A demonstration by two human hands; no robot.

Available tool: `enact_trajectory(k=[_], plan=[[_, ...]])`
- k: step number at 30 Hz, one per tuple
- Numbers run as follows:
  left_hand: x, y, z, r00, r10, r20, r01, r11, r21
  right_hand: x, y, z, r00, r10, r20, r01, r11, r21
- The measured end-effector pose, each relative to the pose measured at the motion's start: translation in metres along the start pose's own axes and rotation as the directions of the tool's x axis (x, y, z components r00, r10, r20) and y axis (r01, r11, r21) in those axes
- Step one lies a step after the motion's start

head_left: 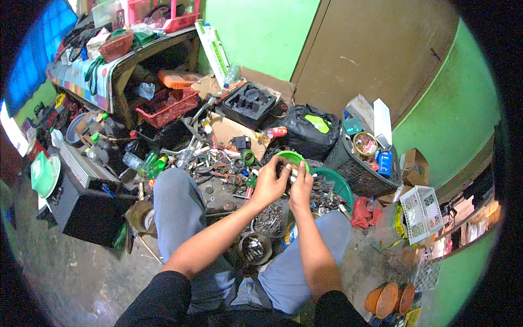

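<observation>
My left hand [269, 181] and my right hand [301, 188] meet in front of me, above my knees. Together they grip a small bright green plastic bowl [293, 158] holding small metal parts. My left fingers curl over its near rim, and my right hand supports it from the right side and below. What lies inside the bowl is mostly hidden by my fingers. Below the hands sit a round tin [254, 248] of bolts and a pile of screws [269, 220] on the floor.
A larger dark green basin [339, 183] of metal scrap sits right of the hands. Loose tools and rings [223, 163] litter the floor ahead. A black basket [359, 163], a red crate [169, 106], a cluttered bench [109, 71] and a white crate [420, 212] surround me.
</observation>
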State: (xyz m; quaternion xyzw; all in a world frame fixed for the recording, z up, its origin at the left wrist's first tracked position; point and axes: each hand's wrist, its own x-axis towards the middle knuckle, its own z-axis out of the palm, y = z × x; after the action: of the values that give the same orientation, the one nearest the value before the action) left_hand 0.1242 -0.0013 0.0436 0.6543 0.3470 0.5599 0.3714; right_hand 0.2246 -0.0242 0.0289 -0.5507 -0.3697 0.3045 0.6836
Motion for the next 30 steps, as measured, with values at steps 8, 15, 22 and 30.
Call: enact_trajectory(k=[8,15,22,30], plan=[[0.005,-0.005,-0.009,0.994,0.086,0.063,-0.096,0.977,0.193,-0.004,0.001,0.017,0.984,-0.176,0.033,0.178,0.982,-0.07],[0.002,-0.014,-0.01,0.977,0.169,0.132,-0.199,0.943,0.265,-0.007,-0.005,0.006,0.979,-0.191,0.078,0.203,0.957,-0.207],[0.011,-0.005,0.013,0.976,0.107,0.188,-0.126,0.987,0.095,0.004,-0.011,-0.017,0.982,-0.181,0.051,0.188,0.952,-0.24],[0.004,-0.039,0.049,0.957,-0.106,0.268,0.116,0.993,-0.022,0.017,0.006,-0.055,0.993,-0.117,0.002,0.115,0.974,-0.193]])
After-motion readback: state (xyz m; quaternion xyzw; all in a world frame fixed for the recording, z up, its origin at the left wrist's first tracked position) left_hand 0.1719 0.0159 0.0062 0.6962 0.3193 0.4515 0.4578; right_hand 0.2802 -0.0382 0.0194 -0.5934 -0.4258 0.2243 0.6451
